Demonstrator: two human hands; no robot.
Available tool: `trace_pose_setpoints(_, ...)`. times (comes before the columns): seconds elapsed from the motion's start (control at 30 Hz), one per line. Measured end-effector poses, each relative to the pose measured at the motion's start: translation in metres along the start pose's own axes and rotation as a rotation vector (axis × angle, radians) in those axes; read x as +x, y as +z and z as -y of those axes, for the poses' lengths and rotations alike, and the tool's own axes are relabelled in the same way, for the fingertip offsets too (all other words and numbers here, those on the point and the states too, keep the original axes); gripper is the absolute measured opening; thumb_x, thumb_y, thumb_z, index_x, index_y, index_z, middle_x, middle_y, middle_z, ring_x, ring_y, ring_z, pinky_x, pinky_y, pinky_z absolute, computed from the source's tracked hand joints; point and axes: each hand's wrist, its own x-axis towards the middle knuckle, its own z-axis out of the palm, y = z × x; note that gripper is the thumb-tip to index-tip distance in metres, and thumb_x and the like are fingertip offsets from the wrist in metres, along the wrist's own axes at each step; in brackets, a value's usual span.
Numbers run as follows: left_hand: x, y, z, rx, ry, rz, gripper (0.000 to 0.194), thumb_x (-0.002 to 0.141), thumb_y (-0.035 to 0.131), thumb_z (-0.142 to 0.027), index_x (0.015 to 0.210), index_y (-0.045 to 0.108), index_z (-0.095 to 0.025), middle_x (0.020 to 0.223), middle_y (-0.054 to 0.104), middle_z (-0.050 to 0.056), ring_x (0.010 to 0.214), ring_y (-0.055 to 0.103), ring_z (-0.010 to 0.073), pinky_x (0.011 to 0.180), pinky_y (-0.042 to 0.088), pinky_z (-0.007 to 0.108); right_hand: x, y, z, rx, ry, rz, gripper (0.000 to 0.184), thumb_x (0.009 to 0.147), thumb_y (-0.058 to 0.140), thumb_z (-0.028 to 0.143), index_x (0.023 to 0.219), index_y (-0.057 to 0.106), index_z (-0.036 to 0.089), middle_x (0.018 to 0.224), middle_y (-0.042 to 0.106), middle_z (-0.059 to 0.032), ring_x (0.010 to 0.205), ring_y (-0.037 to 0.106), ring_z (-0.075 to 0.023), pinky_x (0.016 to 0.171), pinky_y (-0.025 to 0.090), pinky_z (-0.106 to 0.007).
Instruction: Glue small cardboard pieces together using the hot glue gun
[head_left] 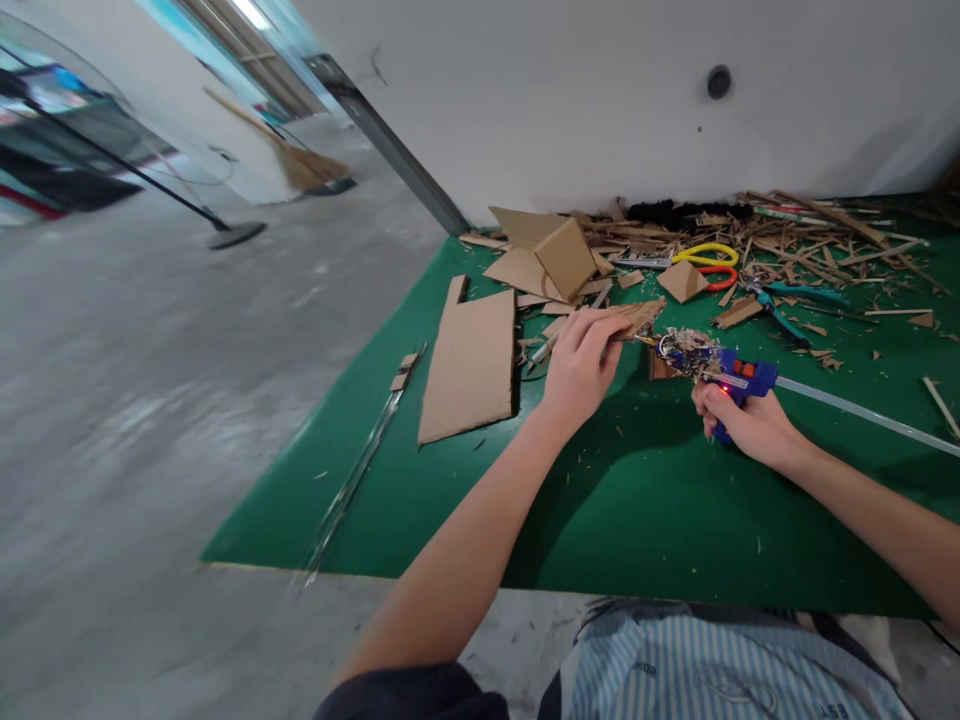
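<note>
My right hand [742, 422] is wrapped round the handle of a blue hot glue gun [750, 375]. A small red light glows on the gun, strands of dried glue cling to its front, and a long clear glue stick [862, 402] runs out of its back. My left hand [581, 365] pinches a small piece of cardboard [637, 315], whose edge lies at the gun's nozzle. Whether the nozzle touches it I cannot tell. Below the nozzle another bit of cardboard is partly hidden. A large cut cardboard sheet [472, 365] lies left of my left hand.
Scissors with yellow and orange handles [705, 255] and teal-handled pliers [780, 300] lie beyond the gun. Cardboard scraps [810, 240] heap along the wall. Clear glue sticks [352, 480] lie near the left edge of the green table [600, 520]. A broom [300, 165] leans farther off.
</note>
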Motion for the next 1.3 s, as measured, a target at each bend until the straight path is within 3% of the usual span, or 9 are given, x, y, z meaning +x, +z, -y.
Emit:
trace_pose_setpoints(0.17,0.0,-0.001,0.0,0.004,-0.001,-0.001,0.024,0.091,0.051,-0.009,0.11,0.059,-0.021,0.106,0.066,0.008,0.1,0.063,0.0196,0.088,0.055,0.038,0.0,0.001,0.003,0.028,0.021,0.043,0.058,0.074,0.061,0.075,0.085,0.066,0.018,0.08,0.067,-0.0065,0.054,0.055,-0.0116,0.052,0.052,-0.03)
trace_pose_setpoints(0.37,0.001,0.001,0.001,0.013,0.047,-0.054,0.021,0.091,0.051,-0.008,0.107,0.059,-0.02,0.102,0.067,0.008,0.098,0.063,0.0185,0.086,0.055,0.035,0.002,0.002,0.002,0.045,0.047,-0.025,0.056,0.072,0.063,0.074,0.076,0.059,0.018,0.074,0.064,-0.0047,0.053,0.054,-0.0108,0.05,0.052,-0.028)
trace_pose_setpoints(0.57,0.002,-0.001,0.0,0.021,-0.021,-0.072,0.019,0.092,0.051,-0.011,0.106,0.059,-0.021,0.101,0.067,0.006,0.097,0.064,0.0177,0.085,0.056,0.035,0.008,0.001,0.006,0.067,-0.029,-0.155,0.048,0.081,0.059,0.067,0.078,0.059,0.019,0.068,0.059,-0.0001,0.05,0.051,-0.0091,0.048,0.05,-0.025)
trace_pose_setpoints(0.93,0.002,0.0,-0.001,0.001,0.003,-0.073,0.019,0.092,0.052,-0.009,0.105,0.058,-0.021,0.101,0.067,0.006,0.096,0.064,0.0166,0.086,0.056,0.034,0.007,0.0,0.002,0.094,-0.013,-0.051,0.051,0.079,0.06,0.07,0.075,0.057,0.019,0.071,0.058,-0.0001,0.052,0.051,-0.0084,0.049,0.05,-0.024)
trace_pose_setpoints(1.3,0.002,-0.001,-0.003,-0.02,0.032,-0.067,0.023,0.089,0.052,-0.008,0.108,0.058,-0.021,0.102,0.067,0.007,0.1,0.064,0.019,0.088,0.055,0.036,0.011,-0.003,0.002,0.115,-0.045,-0.164,0.048,0.082,0.06,0.067,0.072,0.055,0.02,0.066,0.053,0.0016,0.051,0.049,-0.0083,0.047,0.049,-0.024)
